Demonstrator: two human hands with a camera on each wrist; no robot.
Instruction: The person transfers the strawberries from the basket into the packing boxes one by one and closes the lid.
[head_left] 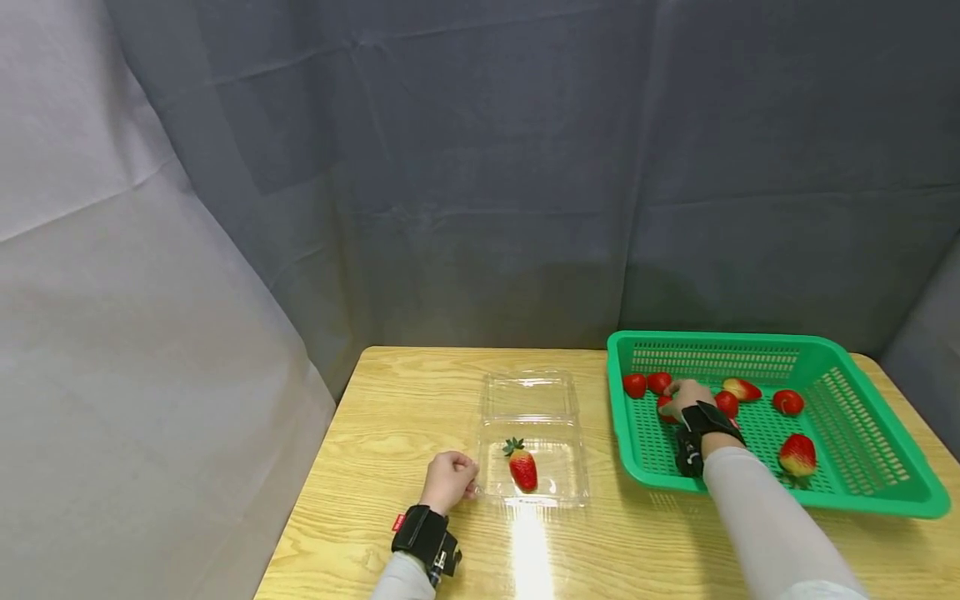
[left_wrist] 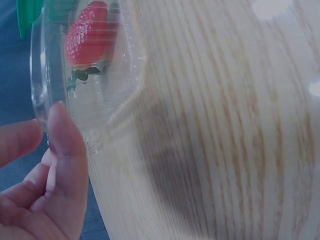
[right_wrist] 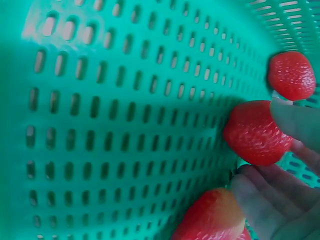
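A clear plastic clamshell box [head_left: 491,492] lies with its lid spread back on the table, one strawberry [head_left: 522,472] with green leaves inside it. My left hand [head_left: 448,479] is at the box's left side; in the left wrist view its thumb [left_wrist: 65,135] and forefinger pinch the rim. Over at the right, my right hand [head_left: 688,395] reaches into a green basket [head_left: 885,425]. It holds a red strawberry [right_wrist: 257,132] between thumb and fingers, low over the slotted floor. Another strawberry [right_wrist: 212,217] lies close beside the fingers.
More strawberries are spread about the basket, among them one at the left [head_left: 634,385] and a larger one [head_left: 797,455] at the front right. The wooden table [head_left: 397,417] bears box and basket. A grey cloth [head_left: 487,208] hangs behind it.
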